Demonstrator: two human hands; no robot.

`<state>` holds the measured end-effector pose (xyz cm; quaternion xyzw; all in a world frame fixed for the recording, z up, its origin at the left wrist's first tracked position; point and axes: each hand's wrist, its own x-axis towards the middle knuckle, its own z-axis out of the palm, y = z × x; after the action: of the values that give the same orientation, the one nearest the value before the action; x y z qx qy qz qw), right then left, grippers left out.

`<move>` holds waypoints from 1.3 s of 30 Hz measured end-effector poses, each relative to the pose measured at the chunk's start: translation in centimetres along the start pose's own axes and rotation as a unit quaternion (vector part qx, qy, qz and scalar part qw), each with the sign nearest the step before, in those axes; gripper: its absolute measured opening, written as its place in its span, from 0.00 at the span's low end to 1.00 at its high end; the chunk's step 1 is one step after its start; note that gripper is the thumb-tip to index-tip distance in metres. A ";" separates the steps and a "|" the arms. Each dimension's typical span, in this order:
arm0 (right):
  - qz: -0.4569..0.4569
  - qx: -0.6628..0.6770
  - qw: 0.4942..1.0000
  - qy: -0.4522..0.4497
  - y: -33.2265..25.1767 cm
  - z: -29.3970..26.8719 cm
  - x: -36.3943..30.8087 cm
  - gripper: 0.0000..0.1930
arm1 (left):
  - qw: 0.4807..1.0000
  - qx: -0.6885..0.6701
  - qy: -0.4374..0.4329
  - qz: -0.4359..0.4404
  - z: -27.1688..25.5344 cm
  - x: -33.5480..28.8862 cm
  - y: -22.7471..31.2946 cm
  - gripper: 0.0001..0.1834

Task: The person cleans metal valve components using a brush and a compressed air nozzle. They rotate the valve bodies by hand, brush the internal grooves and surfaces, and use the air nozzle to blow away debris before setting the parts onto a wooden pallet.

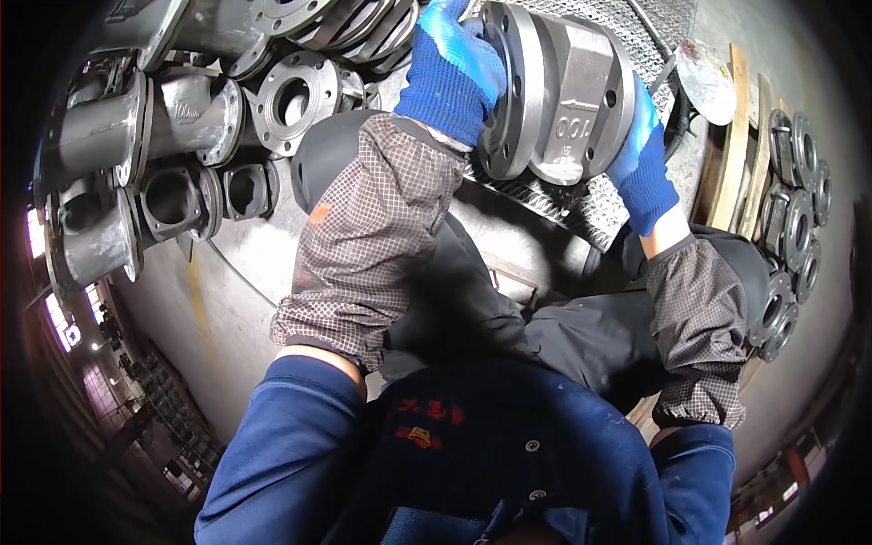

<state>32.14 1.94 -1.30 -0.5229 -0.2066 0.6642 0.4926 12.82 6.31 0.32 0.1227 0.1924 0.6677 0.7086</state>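
A grey cast-metal valve body [570, 95] with a round flange at each end lies across in front of me, above a metal surface with a diamond tread pattern [595, 213]. Raised lettering stands on its side. My left hand [454, 68], in a blue knit glove, grips the left flange, its fingers partly out of sight behind the metal. On the other side my right hand [643, 150], gloved alike, holds the right flange, which hides most of its fingers. Whether the body rests on the surface or is lifted, I cannot tell.
Several grey flanged castings [186, 113] are stacked at the left, one flange [295, 102] close to my left knee. To the right, more flanged parts [799, 232] sit beside wooden planks [734, 136]. A whitish rounded piece [707, 84] and a dark cable lie beyond my right hand.
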 end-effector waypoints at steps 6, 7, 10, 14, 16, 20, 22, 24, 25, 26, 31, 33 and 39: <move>-0.060 0.024 0.998 -0.008 -0.2 -0.8 2.4 0.20 | 0.986 0.098 0.019 -0.136 2.8 0.1 -0.2 0.20; -0.067 0.025 0.997 -0.008 -0.4 -1.4 2.9 0.20 | 0.982 0.118 0.055 -0.136 3.4 0.0 -0.6 0.20; -0.250 -0.384 0.887 -0.051 -0.3 -2.0 3.1 0.18 | 0.853 0.515 0.033 0.083 4.2 -2.9 -2.8 0.24; -0.420 -0.516 0.742 -0.079 -1.1 -1.2 2.9 0.17 | 0.833 0.547 -0.047 0.070 1.6 -2.9 -1.8 0.24; -0.357 -0.510 0.779 -0.073 -1.3 -0.9 3.0 0.16 | 0.740 0.642 -0.112 0.165 -0.3 -1.5 -1.4 0.23; -0.045 0.008 0.999 0.006 -1.9 1.2 2.5 0.20 | 0.850 0.511 -0.087 0.093 1.7 -0.7 -1.9 0.19; -0.105 -0.121 0.987 -0.018 -1.7 1.4 2.3 0.19 | 0.725 0.638 -0.154 0.211 0.1 0.4 -1.0 0.19; -0.101 -0.214 0.972 -0.020 -2.0 1.4 2.3 0.18 | 0.820 0.541 -0.117 0.145 1.3 0.5 -0.9 0.19; -0.054 -0.148 0.987 0.015 -2.0 1.4 2.4 0.18 | 0.853 0.514 -0.040 0.082 1.9 0.3 -1.4 0.19; -0.007 -0.083 0.995 0.048 -2.0 1.5 2.5 0.18 | 0.879 0.473 0.042 0.024 3.7 -0.4 -1.6 0.20; -0.023 -0.103 0.993 0.055 -1.4 0.6 1.6 0.23 | 0.755 0.615 -0.142 0.178 0.8 1.2 -1.6 0.20; -0.027 -0.127 0.991 0.037 -1.2 0.3 0.9 0.23 | 0.771 0.611 -0.132 0.124 1.9 0.2 -1.4 0.22; -0.029 -0.057 0.997 0.052 -0.2 -1.7 -0.2 0.20 | 0.873 0.480 -0.078 -0.021 4.0 -0.9 -2.5 0.37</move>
<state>33.78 1.40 -1.69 -0.5779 -0.2328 0.6087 0.4911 16.82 5.57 2.95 0.4958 0.4359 0.4665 0.5887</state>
